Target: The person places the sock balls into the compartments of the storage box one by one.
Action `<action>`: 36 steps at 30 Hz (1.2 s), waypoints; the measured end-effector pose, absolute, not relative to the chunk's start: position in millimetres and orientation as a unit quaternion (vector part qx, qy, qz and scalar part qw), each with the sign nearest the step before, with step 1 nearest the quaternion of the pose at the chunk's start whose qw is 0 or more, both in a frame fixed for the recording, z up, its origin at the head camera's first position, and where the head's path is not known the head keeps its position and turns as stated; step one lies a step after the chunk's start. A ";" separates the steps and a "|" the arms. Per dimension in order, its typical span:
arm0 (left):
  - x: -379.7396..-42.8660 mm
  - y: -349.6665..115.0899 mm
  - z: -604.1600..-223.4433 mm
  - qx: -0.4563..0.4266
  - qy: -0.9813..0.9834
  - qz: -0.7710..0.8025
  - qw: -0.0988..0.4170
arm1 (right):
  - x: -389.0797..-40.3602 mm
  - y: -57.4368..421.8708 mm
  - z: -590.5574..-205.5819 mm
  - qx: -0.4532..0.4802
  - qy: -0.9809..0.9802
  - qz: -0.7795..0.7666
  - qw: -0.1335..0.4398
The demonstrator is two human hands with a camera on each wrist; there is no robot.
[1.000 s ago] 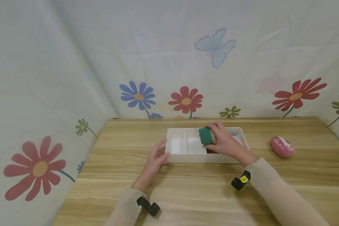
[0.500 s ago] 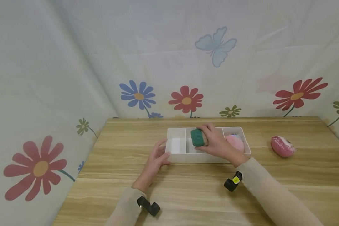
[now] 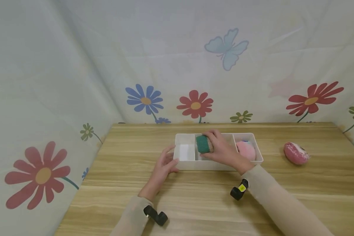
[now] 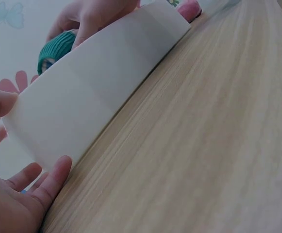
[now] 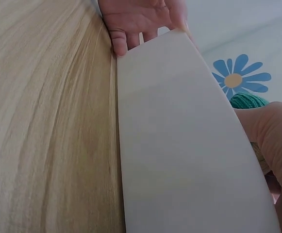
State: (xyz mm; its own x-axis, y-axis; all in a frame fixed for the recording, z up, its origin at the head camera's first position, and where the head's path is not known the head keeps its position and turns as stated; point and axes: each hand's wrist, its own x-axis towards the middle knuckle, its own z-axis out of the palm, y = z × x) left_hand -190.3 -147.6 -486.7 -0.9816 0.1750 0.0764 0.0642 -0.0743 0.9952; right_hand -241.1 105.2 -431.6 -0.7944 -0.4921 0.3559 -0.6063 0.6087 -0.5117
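My right hand [image 3: 221,148] grips a small soft-looking item with a green ribbed knit end [image 3: 202,144] and a beige part. It holds this at the middle compartment of a long white divided box [image 3: 206,165]; whether the item touches the bottom is hidden. In the left wrist view the green knit [image 4: 57,50] shows above the box's front wall, with a bluish spot at its lower edge. My left hand [image 3: 163,164] rests against the box's left end, fingers spread. Its fingertips [image 5: 119,47] touch the box's end and corners in the right wrist view.
A pink fuzzy round thing [image 3: 246,150] lies in the box's right compartment, with a bit of blue behind it. To the right of the box, a pink and white oval object [image 3: 296,153] lies on the wooden table [image 3: 194,203]. A flower-printed curtain [image 3: 165,65] stands behind.
My right hand has moved left with the green knit item, from the divider area to the middle compartment, uncovering the pink fuzzy thing. The left hand stays at the box's end.
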 end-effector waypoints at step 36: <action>-192.2 -146.8 -488.5 0.086 0.677 0.730 0.038 | -246.3 104.6 -436.2 0.355 -0.898 0.233 0.117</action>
